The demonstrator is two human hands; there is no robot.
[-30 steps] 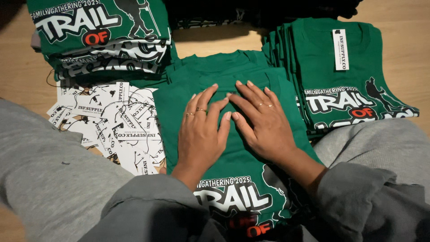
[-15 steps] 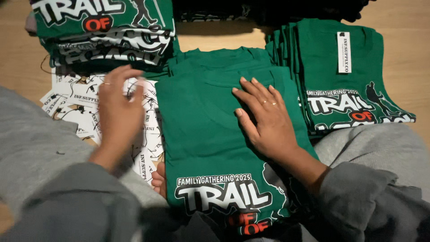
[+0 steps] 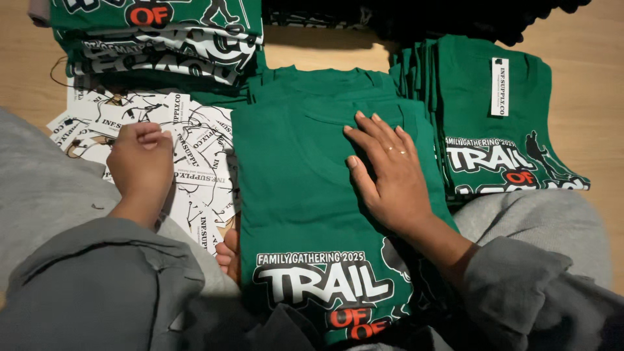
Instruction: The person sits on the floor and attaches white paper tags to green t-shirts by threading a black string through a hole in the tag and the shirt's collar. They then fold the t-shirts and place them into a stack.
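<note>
left hand (image 3: 140, 159) curls its grip closed on a white paper tag (image 3: 177, 114) from the scattered tags; right hand (image 3: 383, 172) lies open and flat on the folded green shirt (image 3: 305, 195). beyond, more shirt stacks (image 3: 494, 117) sit on the wooden floor (image 3: 591, 84).

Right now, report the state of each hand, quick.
Left hand: fingers curled, on the scattered white paper hang tags; whether it grips one cannot be told.
Right hand: open, flat on the folded green printed T-shirt, holding nothing.
</note>
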